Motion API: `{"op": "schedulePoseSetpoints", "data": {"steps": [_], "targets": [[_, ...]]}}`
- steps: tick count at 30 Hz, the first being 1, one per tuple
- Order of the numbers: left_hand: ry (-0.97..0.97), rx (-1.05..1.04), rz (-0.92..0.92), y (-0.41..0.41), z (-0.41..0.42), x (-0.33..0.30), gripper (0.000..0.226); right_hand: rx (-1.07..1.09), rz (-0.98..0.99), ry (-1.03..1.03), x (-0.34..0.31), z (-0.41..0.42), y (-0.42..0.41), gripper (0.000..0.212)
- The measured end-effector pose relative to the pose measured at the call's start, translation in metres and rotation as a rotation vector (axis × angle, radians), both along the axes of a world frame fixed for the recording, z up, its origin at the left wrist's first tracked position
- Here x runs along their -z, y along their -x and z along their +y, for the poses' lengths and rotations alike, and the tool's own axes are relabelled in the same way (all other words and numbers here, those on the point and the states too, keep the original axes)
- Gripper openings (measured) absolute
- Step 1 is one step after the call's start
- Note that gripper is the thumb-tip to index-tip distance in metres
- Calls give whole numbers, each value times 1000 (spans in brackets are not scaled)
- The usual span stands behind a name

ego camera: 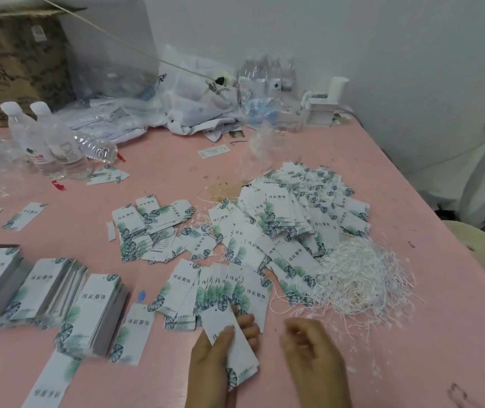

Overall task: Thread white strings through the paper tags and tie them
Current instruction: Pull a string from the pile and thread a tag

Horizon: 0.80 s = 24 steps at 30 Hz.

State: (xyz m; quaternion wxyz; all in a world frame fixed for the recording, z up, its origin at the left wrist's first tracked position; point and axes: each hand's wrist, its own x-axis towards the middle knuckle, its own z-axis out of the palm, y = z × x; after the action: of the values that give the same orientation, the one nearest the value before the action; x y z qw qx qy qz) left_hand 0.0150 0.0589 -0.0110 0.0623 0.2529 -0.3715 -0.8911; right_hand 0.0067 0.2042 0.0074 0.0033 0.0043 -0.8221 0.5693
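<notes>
— Starting at the left edge, what do we have?

— We see neat stacks of tags (pixel 44 293) standing side by side on the pink table (pixel 412 334), with a few loose tags lying in front of them. Behind, two upright water bottles (pixel 44 136) stand near a cardboard box (pixel 14 63).

— And moving toward the middle?

— We find a small scattered pile of tags (pixel 147 231), then a fanned row of tags (pixel 220 287) just past our hands. At the back of the table lie crumpled plastic bags (pixel 194 92).

— What is our left hand doing?

— Our left hand (pixel 214 357) grips a paper tag (pixel 232 343), thumb on its face and fingers curled behind it, the tag tilted over the table's near edge.

— And the right?

— Our right hand (pixel 309 351) hovers just beside the tag, fingers loosely curled. It is blurred, so we cannot tell whether it pinches a string.

— Further right?

— A big heap of tags (pixel 294 219) spreads there, and beside it, right of our hands, lies the tangle of white strings (pixel 362 278). A small white box (pixel 320 110) sits at the far corner.
</notes>
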Motion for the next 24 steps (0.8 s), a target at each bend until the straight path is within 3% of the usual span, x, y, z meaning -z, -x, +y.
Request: {"op": "schedulePoseSetpoints", "data": {"steps": [2, 5, 9, 21, 24], "targets": [[-9, 13, 33, -1, -3, -2, 44, 140, 40, -172, -2, 26, 18, 32], [-22, 30, 51, -1, -4, -7, 48, 28, 14, -395, -11, 49, 38, 28], [6, 47, 91, -1, -4, -9, 48, -72, -4, -396, -13, 49, 51, 29], [-46, 15, 23, 0, -7, -11, 30, -242, -34, -808, -26, 43, 60, 15], [-32, 2, 36, 0, -6, -14, 30, -238, 12, -754, -26, 42, 58, 17]]}}
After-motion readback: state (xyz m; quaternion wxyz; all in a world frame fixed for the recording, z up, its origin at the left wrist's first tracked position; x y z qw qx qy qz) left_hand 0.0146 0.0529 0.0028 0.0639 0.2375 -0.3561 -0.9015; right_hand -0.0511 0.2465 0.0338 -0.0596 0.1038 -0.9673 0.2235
